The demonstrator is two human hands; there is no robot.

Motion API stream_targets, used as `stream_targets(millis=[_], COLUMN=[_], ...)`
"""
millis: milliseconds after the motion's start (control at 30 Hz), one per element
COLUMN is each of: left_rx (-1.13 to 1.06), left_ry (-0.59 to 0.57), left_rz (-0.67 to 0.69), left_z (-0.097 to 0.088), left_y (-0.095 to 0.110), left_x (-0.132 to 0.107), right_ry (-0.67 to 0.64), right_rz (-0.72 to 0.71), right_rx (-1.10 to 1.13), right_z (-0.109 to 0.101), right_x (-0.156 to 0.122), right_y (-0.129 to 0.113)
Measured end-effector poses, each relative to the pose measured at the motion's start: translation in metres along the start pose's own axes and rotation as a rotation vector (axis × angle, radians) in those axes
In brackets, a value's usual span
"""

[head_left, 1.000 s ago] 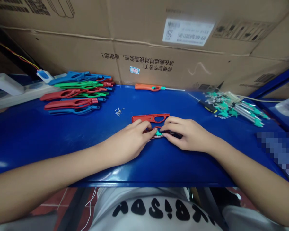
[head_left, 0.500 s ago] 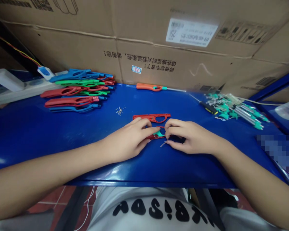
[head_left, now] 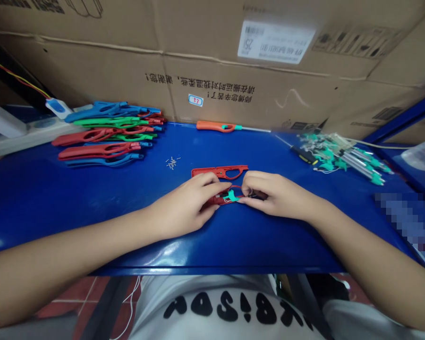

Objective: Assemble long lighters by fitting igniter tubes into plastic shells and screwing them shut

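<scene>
My left hand (head_left: 194,203) is closed around the handle end of a red lighter shell half (head_left: 224,200) on the blue table. A green trigger piece (head_left: 231,195) with thin white wire sits in that shell. At the shell's front end, my right hand (head_left: 269,193) pinches with thumb and fingers; they hide most of what lies between them, including a dark part. Just beyond both hands lies a second red lighter shell half (head_left: 221,172), its inner side up.
Small metal screws (head_left: 172,163) lie left of the hands. Stacked coloured shells (head_left: 102,137) fill the back left. An assembled orange lighter (head_left: 216,126), a screwdriver (head_left: 304,155) and green-and-metal lighter inserts (head_left: 354,163) lie along the back, before a cardboard box (head_left: 205,66).
My right fingers have closed in on the shell's front end, and the thin wire that stuck out below them is no longer visible there. The camera view has shifted slightly.
</scene>
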State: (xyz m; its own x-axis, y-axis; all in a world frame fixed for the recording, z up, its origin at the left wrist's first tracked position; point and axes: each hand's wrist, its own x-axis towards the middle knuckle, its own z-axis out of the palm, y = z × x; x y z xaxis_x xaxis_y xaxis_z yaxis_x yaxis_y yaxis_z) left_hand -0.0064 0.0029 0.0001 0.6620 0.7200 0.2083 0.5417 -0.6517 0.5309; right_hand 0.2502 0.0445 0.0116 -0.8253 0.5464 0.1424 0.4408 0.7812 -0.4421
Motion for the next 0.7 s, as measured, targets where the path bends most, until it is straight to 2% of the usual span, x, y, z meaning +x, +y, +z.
stream_targets(millis=[233, 700], left_rx=[-0.009, -0.04], left_ry=[0.009, -0.032], left_rz=[0.036, -0.001], left_z=[0.0017, 0.0039], left_y=[-0.0017, -0.0005], left_x=[0.0, 0.0018], right_ry=[0.008, 0.099], right_rz=[0.007, 0.047], right_rx=[0.028, 0.077], right_z=[0.0011, 0.0053], right_x=[0.0009, 0.0054], right_y=[0.0014, 0.0013])
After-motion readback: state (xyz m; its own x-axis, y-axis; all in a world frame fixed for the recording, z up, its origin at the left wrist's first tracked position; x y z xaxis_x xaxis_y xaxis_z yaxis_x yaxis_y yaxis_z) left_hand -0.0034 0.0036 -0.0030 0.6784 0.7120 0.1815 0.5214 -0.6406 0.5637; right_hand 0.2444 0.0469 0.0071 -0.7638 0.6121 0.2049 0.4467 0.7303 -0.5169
